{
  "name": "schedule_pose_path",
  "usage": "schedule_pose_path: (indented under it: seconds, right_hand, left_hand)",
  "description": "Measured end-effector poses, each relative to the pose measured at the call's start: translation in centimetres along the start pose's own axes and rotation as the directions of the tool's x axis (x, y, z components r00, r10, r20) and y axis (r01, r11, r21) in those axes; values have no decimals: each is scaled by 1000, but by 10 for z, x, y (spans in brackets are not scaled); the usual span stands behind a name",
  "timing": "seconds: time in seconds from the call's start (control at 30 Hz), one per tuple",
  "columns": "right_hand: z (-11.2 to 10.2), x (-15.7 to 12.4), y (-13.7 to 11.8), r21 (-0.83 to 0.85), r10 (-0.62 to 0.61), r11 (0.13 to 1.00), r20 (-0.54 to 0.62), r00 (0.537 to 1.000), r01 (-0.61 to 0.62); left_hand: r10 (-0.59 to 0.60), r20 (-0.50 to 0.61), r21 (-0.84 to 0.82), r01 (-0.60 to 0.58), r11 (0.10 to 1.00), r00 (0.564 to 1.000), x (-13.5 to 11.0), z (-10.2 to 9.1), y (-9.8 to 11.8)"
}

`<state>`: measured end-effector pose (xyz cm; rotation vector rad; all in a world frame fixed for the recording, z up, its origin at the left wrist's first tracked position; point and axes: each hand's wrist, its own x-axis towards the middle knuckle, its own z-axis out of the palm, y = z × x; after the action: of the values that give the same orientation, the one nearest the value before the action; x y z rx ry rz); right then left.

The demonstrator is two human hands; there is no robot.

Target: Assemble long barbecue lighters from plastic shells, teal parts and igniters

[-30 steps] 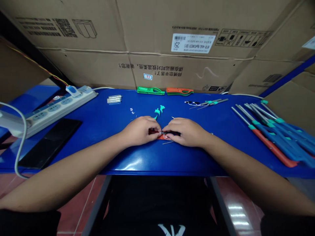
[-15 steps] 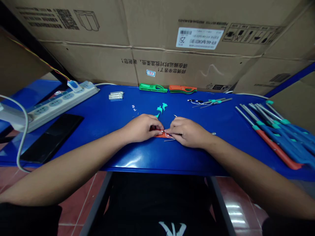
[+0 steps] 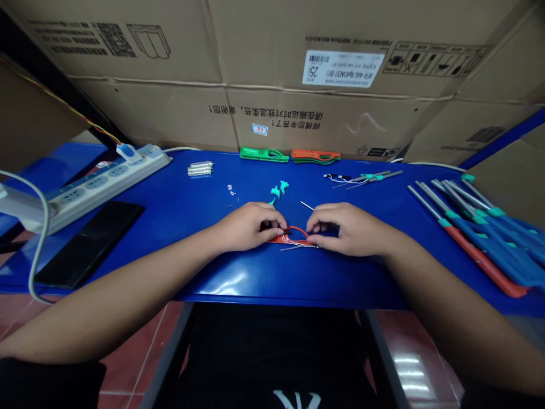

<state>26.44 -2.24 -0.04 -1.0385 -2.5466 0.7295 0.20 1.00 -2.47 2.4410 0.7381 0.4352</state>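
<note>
My left hand (image 3: 251,227) grips the left part of an orange plastic lighter shell half (image 3: 298,229), thumb and fingers closed at its edge. My right hand (image 3: 347,228) is curled round the shell's right end, thumb below and fingers above. White wires (image 3: 293,242) run along the shell between the hands. A thin metal rod (image 3: 290,248) lies just in front of it. Behind the right fingers a slim silver shaft (image 3: 306,205) sticks out; its other end is hidden. Small turquoise plastic pieces (image 3: 276,192) lie beyond the hands.
Green (image 3: 264,154) and orange (image 3: 315,155) shells stand by the cardboard (image 3: 272,91). Clear cylinders (image 3: 200,168), tiny parts (image 3: 230,189) and wired metal tubes (image 3: 368,178) lie around. Several blue lighters (image 3: 489,227) are at right; a power strip (image 3: 102,182) and black phone (image 3: 91,241) at left.
My right hand has moved right, from beside the left fingertips to the shell's right end, uncovering the shell's loop and the wires. My left hand stays nearly in place.
</note>
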Motion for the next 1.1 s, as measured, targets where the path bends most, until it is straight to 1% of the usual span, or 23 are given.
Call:
schedule_pose_path:
  seconds: [0.1, 0.23, 0.37, 0.5, 0.53, 0.63, 0.7, 0.83, 1.03, 1.1]
  right_hand:
    - [0, -3, -4, -108, 23, 994, 109, 994, -11]
    - [5, -2, -9, -188, 23, 982, 185, 982, 12]
    - [7, -5, -11, -208, -43, 975, 146, 988, 73]
    - [10, -10, -9, -202, -117, 969, 121, 986, 140]
    - [11, -10, -9, -206, -110, 970, 112, 988, 131]
    - [13, -11, -9, -206, -21, 978, 46, 999, 30]
    - [14, -10, -9, -195, 6, 981, 22, 1000, -2]
    - [15, -10, -9, -181, -18, 983, 25, 1000, 23]
    - [19, -8, -10, -135, 12, 991, 12, 1000, -10]
    - [18, -8, -10, -137, 6, 991, 16, 1000, -3]
  left_hand:
    - [77, 18, 9, -77, 997, 997, -1, 0, 2]
    - [100, 36, 12, -100, 995, 994, -2, 0, 4]
    - [117, 43, 5, -117, 993, 992, -2, 1, 2]
    - [107, 41, 1, -107, 994, 993, -2, 2, 0]
    - [105, 42, 1, -105, 994, 994, -2, 2, 0]
    - [106, 38, 3, -106, 994, 994, -2, 2, 1]
    - [104, 34, 4, -105, 995, 994, -2, 3, 1]
    - [99, 35, 2, -99, 995, 994, -2, 3, 1]
    - [90, 33, 0, -90, 996, 995, -2, 4, 0]
    - [88, 32, 3, -88, 996, 996, -2, 3, 0]
